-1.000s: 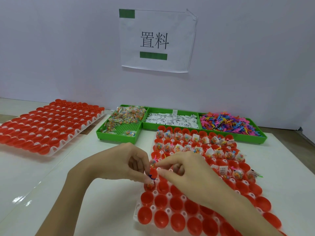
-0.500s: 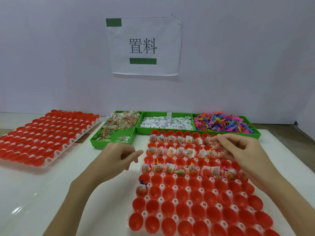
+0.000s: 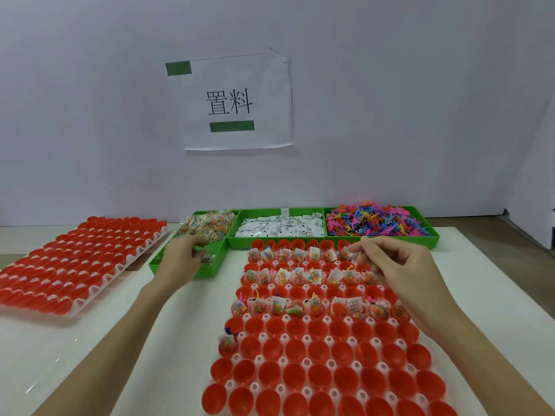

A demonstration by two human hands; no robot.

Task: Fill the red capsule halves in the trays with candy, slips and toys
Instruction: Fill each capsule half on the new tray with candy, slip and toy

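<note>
Two trays flank bare desk (image 3: pixel 126 340); your left hand (image 3: pixel 180 259) reaches relaxed into the candy bin (image 3: pixel 210 270), your right hand (image 3: pixel 393 262) hovers curled, apparently grasping nothing, above the near tray (image 3: pixel 264 336).

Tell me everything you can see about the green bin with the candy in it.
The candy bin is a bright green plastic tray, rectangular, shallow, with low walls and a perforated grid floor that shows at its near end. It lies flat on the white table, leftmost of three green bins and reaching nearer the person than the other two. Small clear packets of coloured candy are heaped at its far end. The left hand reaches into its near part, fingers down among a few loose packets.
</note>
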